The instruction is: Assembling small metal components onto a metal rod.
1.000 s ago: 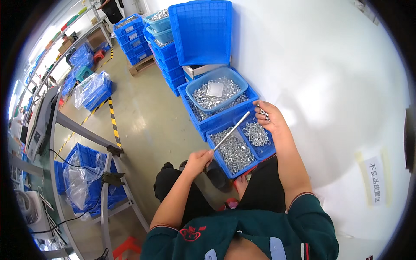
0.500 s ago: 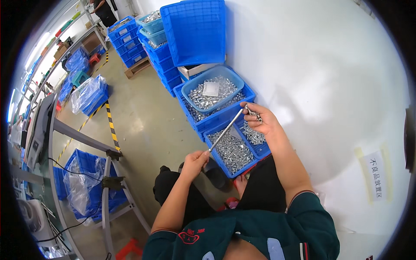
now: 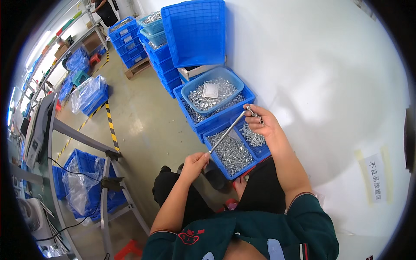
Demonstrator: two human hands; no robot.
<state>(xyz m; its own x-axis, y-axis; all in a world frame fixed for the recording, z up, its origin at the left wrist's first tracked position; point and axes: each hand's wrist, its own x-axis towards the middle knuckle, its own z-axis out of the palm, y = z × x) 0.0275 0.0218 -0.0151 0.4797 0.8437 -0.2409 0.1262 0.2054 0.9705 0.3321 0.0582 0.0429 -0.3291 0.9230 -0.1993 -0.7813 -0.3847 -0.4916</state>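
Note:
My left hand (image 3: 194, 166) is closed around the lower end of a slim, silvery metal rod (image 3: 228, 132), which slants up to the right. At its far end my right hand (image 3: 266, 123) pinches, holding several small shiny metal fittings (image 3: 255, 115) in the fingers. One fitting meets the rod's tip; whether it is threaded on is too small to tell. Below the rod sits a divided blue bin (image 3: 222, 170) with small metal parts in both compartments. Behind it, a light-blue basket (image 3: 237, 79) of similar parts and a pale card (image 3: 210, 90) rests in a larger blue crate (image 3: 196, 125).
A tall blue crate (image 3: 195, 34) stands on end against the white wall (image 3: 320, 65). Stacked blue crates (image 3: 128, 41) are farther back. At left are a grey metal frame (image 3: 105, 208) and a plastic-lined crate (image 3: 91, 160). Another person (image 3: 105, 12) stands far off.
My right hand and the rod's upper end have shifted slightly to the right. The left hand keeps its grip, barely moved.

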